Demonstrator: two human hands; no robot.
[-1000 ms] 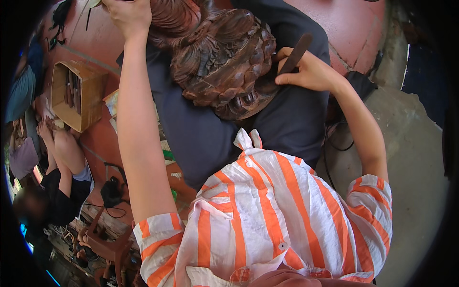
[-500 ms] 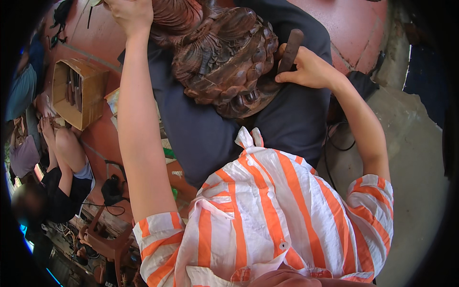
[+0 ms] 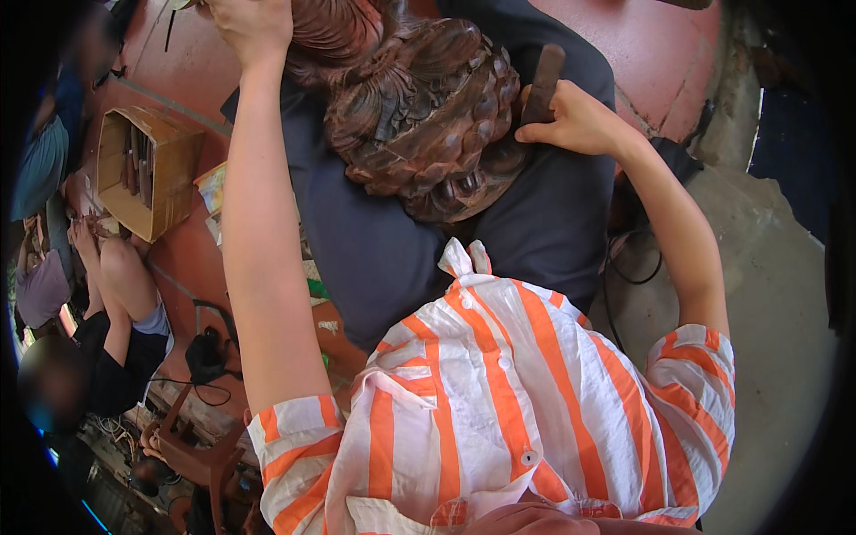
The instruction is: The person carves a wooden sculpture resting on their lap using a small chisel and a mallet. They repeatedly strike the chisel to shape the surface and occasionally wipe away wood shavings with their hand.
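A dark reddish-brown wood carving (image 3: 419,116) with carved folds and petal-like rows lies across my lap between my thighs. My right hand (image 3: 575,120) is closed round a dark brown, round-ended wooden stick (image 3: 544,80), beside the right side of the carving's base. The stick's lower end is hidden by my fingers and the carving. At the upper edge, my left hand (image 3: 252,36) is beside the carving's far part. Its fingers are largely cut off by the picture's rim, so their grip is not visible.
On the red tiled floor (image 3: 183,209) at left stands an open cardboard box (image 3: 169,178) with several dark sticks inside. Other people sit farther left, one with bare knees (image 3: 125,267). A brown plastic stool (image 3: 196,450) is at lower left. A black cable (image 3: 637,276) lies right of my leg.
My right hand and the stick have shifted slightly up and to the right. The carving has rocked a little, and my left hand has moved slightly right and down.
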